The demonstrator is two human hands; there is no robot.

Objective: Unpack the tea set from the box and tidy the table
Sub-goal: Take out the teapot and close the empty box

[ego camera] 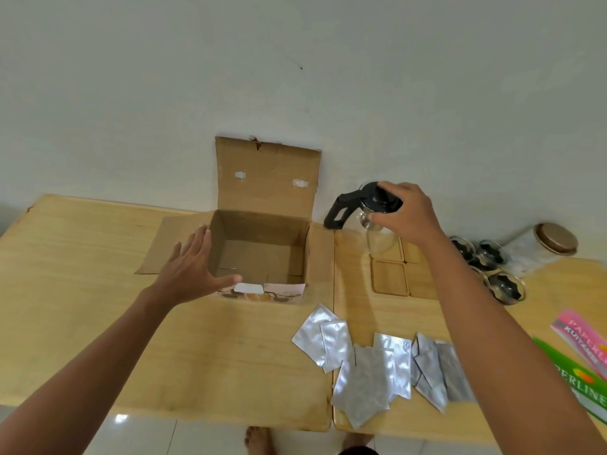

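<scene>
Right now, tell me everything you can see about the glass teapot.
The glass teapot has a clear glass body, a black lid and a black angled handle pointing left toward the cardboard box. It stands upright over the wooden coasters on the right table, near the wall. The right hand grips it from above, fingers curled round the lid and the thumb against the glass. It looks empty. Whether its base rests on the coasters cannot be told.
</scene>
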